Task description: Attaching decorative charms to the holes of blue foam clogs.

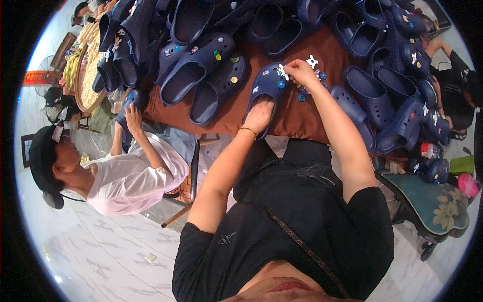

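Observation:
My left hand (258,115) reaches into the opening of a navy clog (265,84) at the table's near edge, holding it from inside; its fingers are hidden under the upper. Several small charms sit on the clog's toe. At the right side of that toe, my right hand (301,73) is closed in a pinch on a small white charm (286,71), against or just over the upper. Just right of this hand lie a white charm (312,61) and a small pile of blue, purple and white charms (302,95) on the brown tablecloth (221,121).
Navy clogs crowd the table: a decorated pair (206,58) on the left, plain ones (370,90) on the right, more behind. At left a co-worker (136,173) in white holds another clog (132,100). A green-topped stool (427,201) stands at right; another person (453,83) sits beyond.

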The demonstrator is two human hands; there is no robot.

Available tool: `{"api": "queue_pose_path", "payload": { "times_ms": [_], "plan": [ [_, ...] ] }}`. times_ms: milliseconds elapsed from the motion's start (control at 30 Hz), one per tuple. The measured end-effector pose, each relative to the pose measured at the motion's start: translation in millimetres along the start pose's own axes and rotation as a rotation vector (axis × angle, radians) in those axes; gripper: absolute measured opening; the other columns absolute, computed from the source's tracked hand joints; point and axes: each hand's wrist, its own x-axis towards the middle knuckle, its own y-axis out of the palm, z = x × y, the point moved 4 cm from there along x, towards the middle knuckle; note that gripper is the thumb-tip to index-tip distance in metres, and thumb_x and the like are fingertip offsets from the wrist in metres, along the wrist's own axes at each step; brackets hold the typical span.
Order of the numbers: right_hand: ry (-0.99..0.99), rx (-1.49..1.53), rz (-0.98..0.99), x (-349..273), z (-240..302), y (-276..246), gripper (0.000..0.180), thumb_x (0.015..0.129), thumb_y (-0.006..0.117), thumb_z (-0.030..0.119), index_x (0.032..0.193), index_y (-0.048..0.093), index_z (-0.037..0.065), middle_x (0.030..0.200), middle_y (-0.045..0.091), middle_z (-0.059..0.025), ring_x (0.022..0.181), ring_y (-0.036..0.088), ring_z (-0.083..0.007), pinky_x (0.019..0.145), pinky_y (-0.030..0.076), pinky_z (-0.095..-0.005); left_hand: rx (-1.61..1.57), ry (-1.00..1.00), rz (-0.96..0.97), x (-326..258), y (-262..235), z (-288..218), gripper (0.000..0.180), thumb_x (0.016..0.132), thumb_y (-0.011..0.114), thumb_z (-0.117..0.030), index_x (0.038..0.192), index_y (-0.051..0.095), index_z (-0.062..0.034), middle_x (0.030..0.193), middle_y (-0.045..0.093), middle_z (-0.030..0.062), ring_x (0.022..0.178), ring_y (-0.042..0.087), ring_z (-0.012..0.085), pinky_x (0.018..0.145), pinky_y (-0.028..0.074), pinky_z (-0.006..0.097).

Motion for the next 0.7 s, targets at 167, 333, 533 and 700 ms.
{"api": "queue_pose_path", "payload": {
  "times_ms": [167, 333, 533, 700],
  "plan": [
    [0.019, -0.283, -0.045, 12, 10, 1, 0.03, 0.065, 0.073, 0.027, 0.072, 0.061, 0.001, 0.063, 0.061, -0.0087, 0.049, 0.056, -0.016, 0.048, 0.046, -0.03, 0.004, -0.001, 0.01, -3, 3, 5, 0.018, 0.08, 0.037, -0.008, 0.093, 0.048, -0.0017, 0.084, 0.054, 0.0188, 0.082, 0.055, 0.0357, 0.071, 0.044, 0.043],
    [0.186, -0.585, 0.136, 27, 19, 0, 0.038, 0.06, 0.075, 0.03, 0.073, 0.064, -0.003, 0.074, 0.064, -0.0158, 0.06, 0.062, -0.0247, 0.057, 0.05, -0.0333, -0.004, -0.015, 0.048, -3, 0, 1, 0.018, 0.08, 0.038, -0.008, 0.093, 0.048, -0.002, 0.085, 0.054, 0.0185, 0.082, 0.055, 0.0356, 0.072, 0.044, 0.042],
    [0.337, -0.863, 0.199, 23, 47, 12, 0.036, 0.062, 0.074, 0.024, 0.084, 0.065, -0.004, 0.083, 0.064, -0.0188, 0.077, 0.064, -0.0282, 0.072, 0.05, -0.0367, 0.036, -0.012, 0.065, -3, 5, 5, 0.019, 0.08, 0.038, -0.008, 0.095, 0.048, -0.0022, 0.086, 0.054, 0.0179, 0.083, 0.055, 0.0345, 0.073, 0.044, 0.042],
    [0.146, -0.92, -0.001, 3, 71, 25, 0.035, 0.067, 0.06, 0.013, 0.098, 0.06, -0.003, 0.1, 0.061, -0.0213, 0.092, 0.059, -0.0345, 0.08, 0.048, -0.0386, 0.028, -0.021, 0.022, -3, -1, 5, 0.021, 0.08, 0.039, -0.008, 0.097, 0.05, -0.002, 0.088, 0.055, 0.0182, 0.085, 0.055, 0.0336, 0.075, 0.044, 0.041]
  ]
}}
